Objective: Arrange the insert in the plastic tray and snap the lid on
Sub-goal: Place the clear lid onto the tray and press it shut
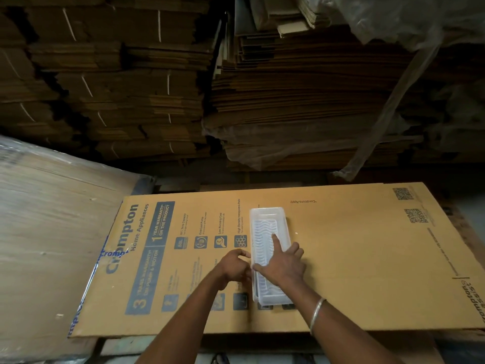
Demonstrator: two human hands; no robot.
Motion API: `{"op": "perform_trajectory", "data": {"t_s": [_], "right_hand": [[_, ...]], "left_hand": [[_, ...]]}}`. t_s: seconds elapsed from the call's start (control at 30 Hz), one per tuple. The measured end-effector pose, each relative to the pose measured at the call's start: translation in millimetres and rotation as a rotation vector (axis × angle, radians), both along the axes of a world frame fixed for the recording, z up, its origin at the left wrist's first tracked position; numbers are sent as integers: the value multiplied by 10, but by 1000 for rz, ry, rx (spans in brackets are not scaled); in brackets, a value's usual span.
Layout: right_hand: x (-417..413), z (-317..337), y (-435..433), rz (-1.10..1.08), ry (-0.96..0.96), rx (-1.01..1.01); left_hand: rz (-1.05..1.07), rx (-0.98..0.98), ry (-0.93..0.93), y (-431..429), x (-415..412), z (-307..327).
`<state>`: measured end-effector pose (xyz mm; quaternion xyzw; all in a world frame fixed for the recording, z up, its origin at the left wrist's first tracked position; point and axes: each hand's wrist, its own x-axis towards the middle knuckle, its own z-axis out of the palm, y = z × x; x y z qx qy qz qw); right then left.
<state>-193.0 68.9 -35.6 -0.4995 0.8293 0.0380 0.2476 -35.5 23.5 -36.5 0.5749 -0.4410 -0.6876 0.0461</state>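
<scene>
The right hand (282, 266), fingers spread, presses the ribbed insert (262, 240) into the clear tray (270, 214); at nine o'clock the left hand (235, 266) pinches the tray's rim; judged mid-seating; the lid, unseen, follows.

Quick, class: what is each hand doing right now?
Left hand: fingers curled at the plastic tray edge; grip unclear.
Right hand: open, pressing the insert.

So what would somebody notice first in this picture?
Probably the two hands in the middle: the right hand presses flat on a clear plastic tray, the left hand at its edge. Under it lies a big printed cardboard sheet, with tall stacks of flattened cardboard behind.
</scene>
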Motion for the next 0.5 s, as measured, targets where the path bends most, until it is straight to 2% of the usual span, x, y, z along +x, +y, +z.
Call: {"op": "perform_trajectory", "data": {"t_s": [0.23, 0.5], "right_hand": [[176, -15, -69, -16, 43, 26], [58, -19, -50, 101, 60, 33]], "left_hand": [[-178, 19, -19, 112, 59, 7], [-317, -216, -183, 172, 42, -63]]}}
